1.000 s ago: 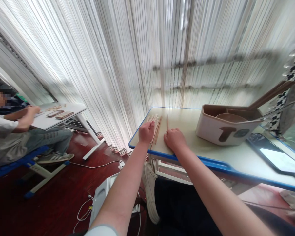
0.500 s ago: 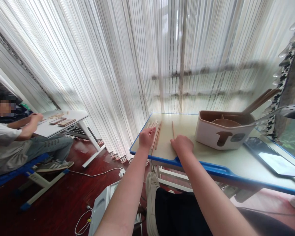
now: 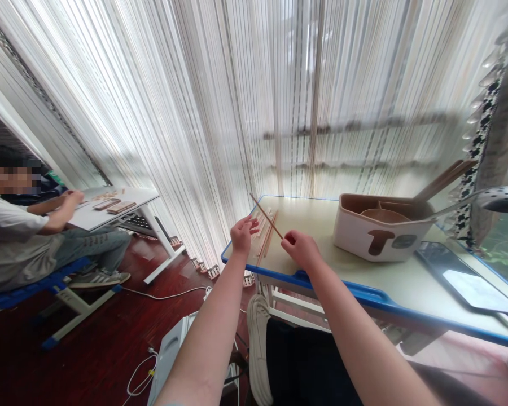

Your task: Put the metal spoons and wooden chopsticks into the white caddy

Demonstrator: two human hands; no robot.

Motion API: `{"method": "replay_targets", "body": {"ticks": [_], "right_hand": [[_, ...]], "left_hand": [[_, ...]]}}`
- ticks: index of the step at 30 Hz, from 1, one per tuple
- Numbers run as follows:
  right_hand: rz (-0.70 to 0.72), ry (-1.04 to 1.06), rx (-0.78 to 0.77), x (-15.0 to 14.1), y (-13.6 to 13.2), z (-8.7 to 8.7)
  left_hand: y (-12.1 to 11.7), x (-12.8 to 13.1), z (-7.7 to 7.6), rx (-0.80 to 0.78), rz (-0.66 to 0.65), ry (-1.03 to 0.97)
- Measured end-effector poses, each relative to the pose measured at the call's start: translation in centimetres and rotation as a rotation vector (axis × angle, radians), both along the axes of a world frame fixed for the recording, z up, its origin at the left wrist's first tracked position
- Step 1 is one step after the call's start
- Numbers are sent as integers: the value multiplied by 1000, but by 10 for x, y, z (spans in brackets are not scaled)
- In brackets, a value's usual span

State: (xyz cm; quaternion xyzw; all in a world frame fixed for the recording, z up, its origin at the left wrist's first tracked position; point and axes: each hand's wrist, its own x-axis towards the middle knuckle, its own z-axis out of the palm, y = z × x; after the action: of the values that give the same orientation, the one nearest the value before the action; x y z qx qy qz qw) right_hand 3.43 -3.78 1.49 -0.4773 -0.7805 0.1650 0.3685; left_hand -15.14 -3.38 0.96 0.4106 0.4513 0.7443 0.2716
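My right hand pinches one end of a thin brown chopstick, which slants up to the left above the desk. To its left, my left hand is open with its fingers apart, at the left side of the desk. Several loose chopsticks, some pale and some reddish brown, lie on the desktop just right of that hand. The hand partly hides the pale ones.
A white and brown utensil box holding long wooden sticks stands on the blue-edged desk. Right of it lies a tablet; a perforated metal head is above. Another person sits at a white table. Curtains hang behind.
My right hand has lifted the chopstick and tilted it leftwards, moving slightly left. My left hand has drawn back left from the loose chopsticks, its fingers now spread.
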Motion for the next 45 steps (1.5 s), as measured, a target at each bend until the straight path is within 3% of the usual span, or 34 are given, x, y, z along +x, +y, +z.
{"method": "replay_targets", "body": {"ticks": [4,12,15,19,25,30,34,37,41,45], "right_hand": [[174,-75,10,-5,-5,-3],[236,-15,-50,-4,-4,-4],[245,35,-46,-5,-2,-5],[228,125,-7,-5,0,-6],[170,213,-47,-1,0,-3],[70,289,-52,12,-6,7],[16,414,12,46,-15,29],[40,461,20,81,-22,56],[64,311,-61,130,-27,104],[-86,83,-42,175,-25,160]], "left_hand": [[-3,-8,3,18,-83,-197],[-6,-11,12,-43,-225,-277],[-7,-13,28,-35,-296,-273],[-11,-6,60,10,-341,-190],[-13,29,110,10,-267,70],[-9,64,130,4,-281,166],[-8,101,142,23,-323,239],[-9,132,157,74,-394,271],[-8,173,189,121,-477,302],[-2,215,228,158,-667,203]]}}
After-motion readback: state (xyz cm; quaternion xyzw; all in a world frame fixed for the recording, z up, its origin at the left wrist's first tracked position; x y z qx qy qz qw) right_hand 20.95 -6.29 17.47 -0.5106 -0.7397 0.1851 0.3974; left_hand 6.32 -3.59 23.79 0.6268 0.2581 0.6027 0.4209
